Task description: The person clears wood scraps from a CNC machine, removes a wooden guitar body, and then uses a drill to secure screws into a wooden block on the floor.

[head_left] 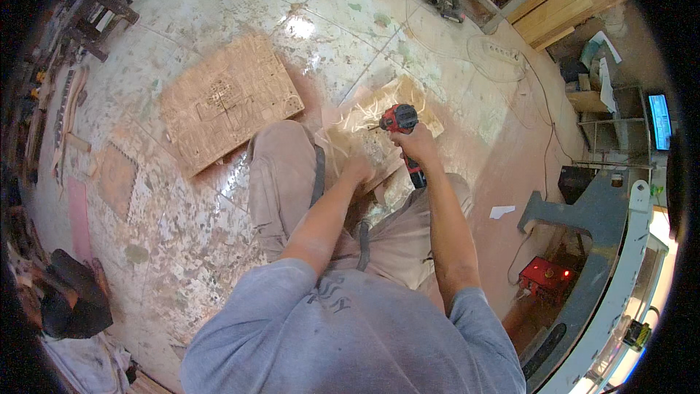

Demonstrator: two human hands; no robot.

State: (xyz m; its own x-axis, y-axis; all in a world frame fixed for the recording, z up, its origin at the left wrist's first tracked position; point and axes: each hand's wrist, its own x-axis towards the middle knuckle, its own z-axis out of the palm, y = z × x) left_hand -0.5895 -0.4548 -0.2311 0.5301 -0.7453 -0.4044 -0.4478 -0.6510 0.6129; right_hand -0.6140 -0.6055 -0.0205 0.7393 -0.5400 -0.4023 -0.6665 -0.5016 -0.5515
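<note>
Right hand (417, 144) is wrapped tight around the grip of the red power drill (399, 118), fingers clenched on it, and the tool's nose points toward nine o'clock, straight at the pale wooden workpiece (364, 113) lying on the floor between the knees. The drill's long axis runs from the handle at about five o'clock up to the head at eleven, so the handle slants down toward the person's lap. Left hand (359, 169) sits just at seven o'clock from the drill head, pressed down on the near edge of that workpiece; its fingers are curled over the wood, though how firmly they grip I cannot tell from here. So the right hand owns the tool, the left is the nearer one to the board. At ten o'clock from the hands, well apart, lies a carved brown wooden panel (227, 98) flat on the speckled tile floor (182, 197). At one o'clock, a white power strip (503, 49) with its cord trailing. The bent left knee crowds the panel's near corner; nothing stands between drill tip and wood.
</note>
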